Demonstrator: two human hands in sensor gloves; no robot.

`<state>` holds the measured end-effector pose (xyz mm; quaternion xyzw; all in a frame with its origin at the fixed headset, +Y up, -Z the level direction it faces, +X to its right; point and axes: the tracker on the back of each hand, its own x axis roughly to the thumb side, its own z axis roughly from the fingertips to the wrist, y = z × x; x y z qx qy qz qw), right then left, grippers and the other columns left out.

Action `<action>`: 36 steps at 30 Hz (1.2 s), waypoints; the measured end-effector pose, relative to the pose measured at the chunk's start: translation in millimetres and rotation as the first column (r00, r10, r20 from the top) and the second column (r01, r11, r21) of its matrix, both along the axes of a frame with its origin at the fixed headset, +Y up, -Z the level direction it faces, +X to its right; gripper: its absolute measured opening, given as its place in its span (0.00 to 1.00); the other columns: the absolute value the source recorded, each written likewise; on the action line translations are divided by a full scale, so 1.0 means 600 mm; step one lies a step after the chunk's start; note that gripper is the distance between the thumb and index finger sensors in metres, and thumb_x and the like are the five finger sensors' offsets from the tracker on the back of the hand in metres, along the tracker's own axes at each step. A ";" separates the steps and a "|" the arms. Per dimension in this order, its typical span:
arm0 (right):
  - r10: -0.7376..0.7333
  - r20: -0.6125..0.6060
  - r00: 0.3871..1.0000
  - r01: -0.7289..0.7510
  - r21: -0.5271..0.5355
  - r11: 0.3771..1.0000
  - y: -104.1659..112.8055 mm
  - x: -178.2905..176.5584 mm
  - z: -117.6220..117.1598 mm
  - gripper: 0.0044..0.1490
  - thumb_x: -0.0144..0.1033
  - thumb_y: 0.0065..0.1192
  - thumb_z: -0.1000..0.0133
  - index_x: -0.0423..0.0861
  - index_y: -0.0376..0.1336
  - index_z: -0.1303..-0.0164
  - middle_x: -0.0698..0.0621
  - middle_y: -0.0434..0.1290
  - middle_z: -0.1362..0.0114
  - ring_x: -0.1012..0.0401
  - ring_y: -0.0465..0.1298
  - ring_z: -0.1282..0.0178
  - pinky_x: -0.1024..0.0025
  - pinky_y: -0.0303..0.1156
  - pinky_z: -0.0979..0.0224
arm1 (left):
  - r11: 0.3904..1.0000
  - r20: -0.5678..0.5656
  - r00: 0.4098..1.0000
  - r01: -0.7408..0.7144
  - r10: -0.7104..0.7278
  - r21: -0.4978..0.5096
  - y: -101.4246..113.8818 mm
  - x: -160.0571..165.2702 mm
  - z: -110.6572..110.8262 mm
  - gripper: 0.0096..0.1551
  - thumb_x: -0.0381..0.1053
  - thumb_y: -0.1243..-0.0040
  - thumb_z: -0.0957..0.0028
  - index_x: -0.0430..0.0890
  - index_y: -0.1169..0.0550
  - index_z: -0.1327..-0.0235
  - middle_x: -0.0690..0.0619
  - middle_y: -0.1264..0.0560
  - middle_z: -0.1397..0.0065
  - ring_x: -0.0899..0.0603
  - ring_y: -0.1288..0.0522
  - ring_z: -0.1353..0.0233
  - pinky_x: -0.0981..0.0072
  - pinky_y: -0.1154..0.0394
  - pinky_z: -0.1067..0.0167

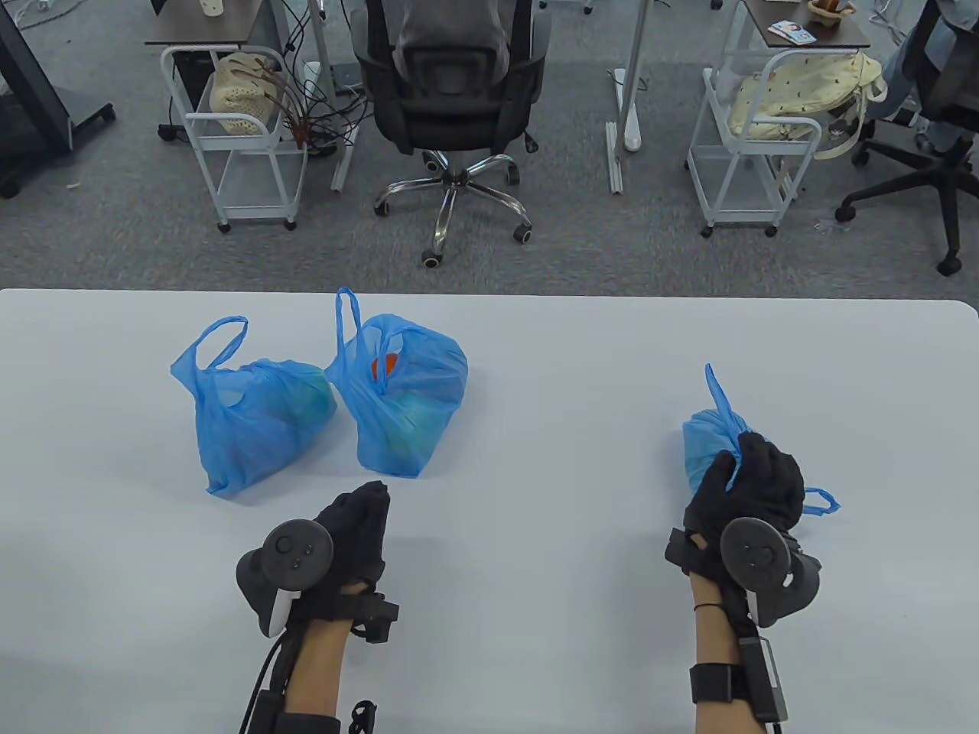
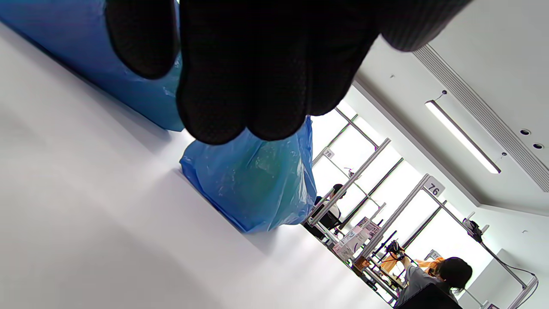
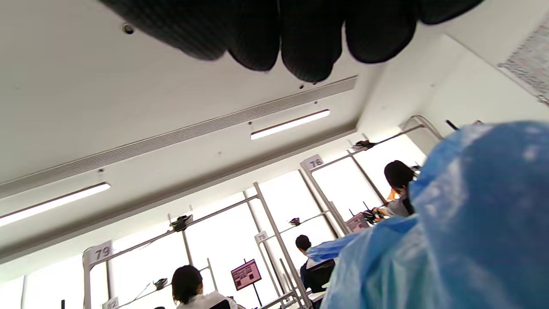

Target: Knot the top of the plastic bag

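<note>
Three blue plastic bags on the white desk (image 1: 535, 367): left bag (image 1: 252, 417) and middle bag (image 1: 405, 397) side by side with handles loose, right bag (image 1: 707, 447) clamped at its top in the right hand (image 1: 753, 489). Left hand (image 1: 356, 535) relaxed, grip loose, just short of the middle bag. Office chair (image 1: 451, 92) beyond the desk.

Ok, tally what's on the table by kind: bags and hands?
Blue plastic bags: 3 (left bag, middle bag, right bag)
Gloved hands: 2 (left hand, right hand grips right bag)
Total: 5
</note>
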<state>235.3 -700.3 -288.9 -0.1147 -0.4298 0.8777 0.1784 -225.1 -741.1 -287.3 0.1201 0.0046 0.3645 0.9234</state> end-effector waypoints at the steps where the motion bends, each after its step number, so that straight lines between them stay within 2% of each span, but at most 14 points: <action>1: 0.076 -0.017 0.997 -0.077 -0.005 0.997 0.003 -0.016 -0.001 0.29 0.41 0.60 0.41 0.39 0.63 0.33 0.34 0.67 0.33 0.32 0.63 0.30 0.31 0.57 0.36 | 1.000 0.000 1.000 0.001 -0.001 0.001 0.000 0.000 0.000 0.28 0.64 0.53 0.42 0.55 0.18 0.40 0.52 0.13 0.43 0.41 0.14 0.40 0.39 0.28 0.33; 6: 0.274 -0.148 0.950 -0.281 -0.026 0.959 0.003 -0.084 -0.011 0.30 0.42 0.60 0.41 0.40 0.62 0.32 0.33 0.65 0.30 0.32 0.61 0.28 0.31 0.55 0.34 | 1.000 -0.013 1.000 0.008 -0.008 0.007 0.000 -0.003 0.000 0.28 0.64 0.53 0.42 0.55 0.18 0.40 0.52 0.13 0.43 0.41 0.14 0.41 0.39 0.28 0.34; 11: 0.401 -0.198 0.895 -0.424 -0.096 0.900 -0.014 -0.098 -0.022 0.32 0.44 0.60 0.41 0.41 0.61 0.31 0.33 0.65 0.28 0.32 0.62 0.27 0.31 0.55 0.33 | 1.000 -0.032 0.999 0.009 -0.009 0.014 0.000 -0.005 0.000 0.28 0.64 0.53 0.42 0.54 0.18 0.40 0.52 0.13 0.43 0.41 0.14 0.41 0.39 0.28 0.34; 18: 0.291 -0.228 0.929 -0.332 -0.171 0.928 -0.025 -0.075 -0.029 0.36 0.49 0.60 0.42 0.41 0.61 0.28 0.32 0.64 0.26 0.31 0.60 0.25 0.30 0.53 0.32 | 0.998 -0.114 0.993 -0.012 0.019 0.064 0.006 -0.020 0.007 0.27 0.63 0.53 0.41 0.54 0.19 0.38 0.51 0.15 0.40 0.40 0.16 0.39 0.38 0.31 0.32; 22: 0.269 -0.286 0.920 -0.331 -0.197 0.923 -0.033 -0.074 -0.035 0.37 0.51 0.61 0.44 0.42 0.63 0.29 0.32 0.65 0.25 0.32 0.59 0.23 0.30 0.53 0.32 | 0.995 -0.159 0.986 -0.040 0.053 0.086 0.012 -0.027 0.010 0.28 0.63 0.52 0.41 0.54 0.23 0.34 0.50 0.19 0.33 0.38 0.21 0.33 0.36 0.35 0.31; 26: 0.259 -0.361 0.896 -0.351 -0.214 0.912 -0.038 -0.083 -0.041 0.39 0.52 0.60 0.45 0.43 0.63 0.28 0.32 0.63 0.24 0.33 0.56 0.21 0.31 0.51 0.30 | 0.990 -0.269 0.960 -0.045 0.081 0.136 0.032 -0.048 0.011 0.29 0.64 0.52 0.41 0.55 0.27 0.30 0.49 0.26 0.26 0.37 0.28 0.26 0.35 0.40 0.28; 28: 0.266 -0.385 0.884 -0.365 -0.212 0.906 -0.039 -0.089 -0.042 0.40 0.53 0.60 0.45 0.43 0.63 0.27 0.32 0.63 0.24 0.33 0.56 0.21 0.32 0.48 0.30 | 0.989 -0.326 0.942 -0.036 0.082 0.144 0.039 -0.067 0.008 0.30 0.63 0.51 0.41 0.54 0.31 0.28 0.48 0.31 0.23 0.35 0.33 0.23 0.34 0.44 0.28; 33: 0.273 -0.407 0.872 -0.386 -0.229 0.894 -0.044 -0.099 -0.048 0.41 0.54 0.59 0.45 0.43 0.62 0.27 0.33 0.62 0.23 0.33 0.53 0.20 0.33 0.44 0.29 | 0.984 -0.437 0.898 0.034 0.048 0.177 0.067 -0.125 0.007 0.32 0.62 0.49 0.41 0.52 0.36 0.26 0.45 0.38 0.20 0.34 0.39 0.21 0.34 0.45 0.29; 36: 0.286 -0.406 0.868 -0.401 -0.232 0.886 -0.047 -0.102 -0.048 0.41 0.54 0.59 0.45 0.42 0.62 0.27 0.32 0.62 0.23 0.33 0.53 0.20 0.33 0.44 0.29 | 0.986 -0.503 0.858 -0.017 0.099 0.165 0.080 -0.166 0.006 0.34 0.61 0.48 0.41 0.51 0.39 0.25 0.45 0.41 0.19 0.33 0.43 0.20 0.32 0.48 0.29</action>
